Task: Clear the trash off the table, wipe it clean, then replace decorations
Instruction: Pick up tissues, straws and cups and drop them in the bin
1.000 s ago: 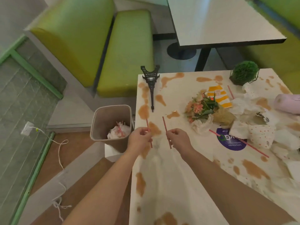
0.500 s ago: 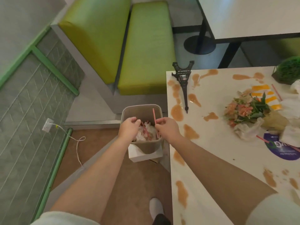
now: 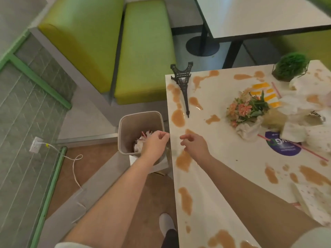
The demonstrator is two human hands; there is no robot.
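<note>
Evenly lit by soft, diffuse indoor light, moderately bright, with only faint shadows under the hands (image 3: 194,144). Mild glare on the glossy worktop (image 3: 223,158) beside the wet spills (image 3: 178,117). Slightly soft and smeared throughout, with wide-angle bending of straight lines toward the edges and blurrier corners.

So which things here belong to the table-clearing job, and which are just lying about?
Belongs to the job:
- left hand and right hand, both empty
- bin with straws inside
- red straw and crumpled napkins
- stained table
- Eiffel Tower model, flowers, green plant

Just lying about:
- green bench
- other table
- wall socket and cord
</note>
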